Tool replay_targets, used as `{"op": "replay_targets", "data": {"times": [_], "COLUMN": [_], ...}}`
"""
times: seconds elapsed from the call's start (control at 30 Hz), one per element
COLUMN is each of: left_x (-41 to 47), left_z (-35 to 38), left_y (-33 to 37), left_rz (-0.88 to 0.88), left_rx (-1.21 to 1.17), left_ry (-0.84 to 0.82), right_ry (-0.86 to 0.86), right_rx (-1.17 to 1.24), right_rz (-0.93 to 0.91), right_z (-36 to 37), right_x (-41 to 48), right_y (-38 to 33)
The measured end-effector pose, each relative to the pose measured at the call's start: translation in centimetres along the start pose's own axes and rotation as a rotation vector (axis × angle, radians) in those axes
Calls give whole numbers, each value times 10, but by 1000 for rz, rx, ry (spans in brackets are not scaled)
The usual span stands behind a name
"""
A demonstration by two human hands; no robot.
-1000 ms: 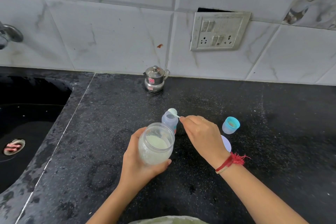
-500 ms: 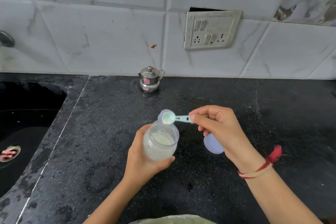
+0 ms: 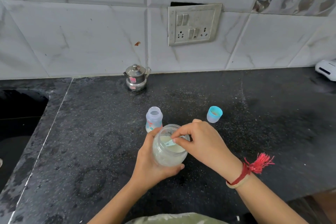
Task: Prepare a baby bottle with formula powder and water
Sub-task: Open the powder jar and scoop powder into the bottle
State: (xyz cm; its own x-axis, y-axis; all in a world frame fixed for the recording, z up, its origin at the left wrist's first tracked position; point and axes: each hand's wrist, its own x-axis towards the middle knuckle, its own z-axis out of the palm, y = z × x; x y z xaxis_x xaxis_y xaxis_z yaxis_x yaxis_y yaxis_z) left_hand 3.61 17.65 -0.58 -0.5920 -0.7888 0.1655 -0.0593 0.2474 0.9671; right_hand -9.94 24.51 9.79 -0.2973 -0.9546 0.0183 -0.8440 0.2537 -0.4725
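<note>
My left hand (image 3: 151,165) grips a clear jar of pale formula powder (image 3: 168,152), tilted toward me above the black counter. My right hand (image 3: 201,143) pinches the handle of a small teal scoop (image 3: 171,144), whose bowl is down inside the jar's mouth. Just behind the jar the open baby bottle (image 3: 154,119) stands upright, its lower part hidden by the jar. The bottle's blue cap (image 3: 214,114) stands to the right of the bottle.
A small steel pot with a lid (image 3: 136,78) stands at the back by the tiled wall. The dark sink (image 3: 20,107) lies at the left. A white object (image 3: 326,68) sits at the far right edge. A switch plate (image 3: 194,24) is on the wall.
My right hand has carried the scoop from above the baby bottle back to the jar and lowered it inside. The camera has shifted, bringing the blue cap back into view.
</note>
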Motion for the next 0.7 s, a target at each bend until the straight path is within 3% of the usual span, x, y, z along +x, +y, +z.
{"op": "replay_targets", "data": {"times": [0.13,0.2,0.3,0.37,0.43,0.5,0.57,0.7], "left_x": [0,1,4,6,7,8,8,9], "left_z": [6,7,4,2,0,0,1,1], "left_y": [-2,-1,0,0,0,0,0,0], "left_rz": [18,24,35,38,36,41,50,55], "left_rx": [-20,-26,-21,-8,-1,3,5,8], "left_ry": [-30,-34,-25,-18,-12,-10,-9,-4], "right_ry": [27,109,263,353,292,104,-47,-129], "right_rx": [18,153,461,431,261,102,-76,-180], "right_rz": [-73,-91,-15,115,289,428,448,478], "right_z": [5,1,-13,-18,-17,-9,4,28], "right_x": [-3,-4,0,8,17,21,23,29], "right_y": [13,18,36,62,92,115,127,128]}}
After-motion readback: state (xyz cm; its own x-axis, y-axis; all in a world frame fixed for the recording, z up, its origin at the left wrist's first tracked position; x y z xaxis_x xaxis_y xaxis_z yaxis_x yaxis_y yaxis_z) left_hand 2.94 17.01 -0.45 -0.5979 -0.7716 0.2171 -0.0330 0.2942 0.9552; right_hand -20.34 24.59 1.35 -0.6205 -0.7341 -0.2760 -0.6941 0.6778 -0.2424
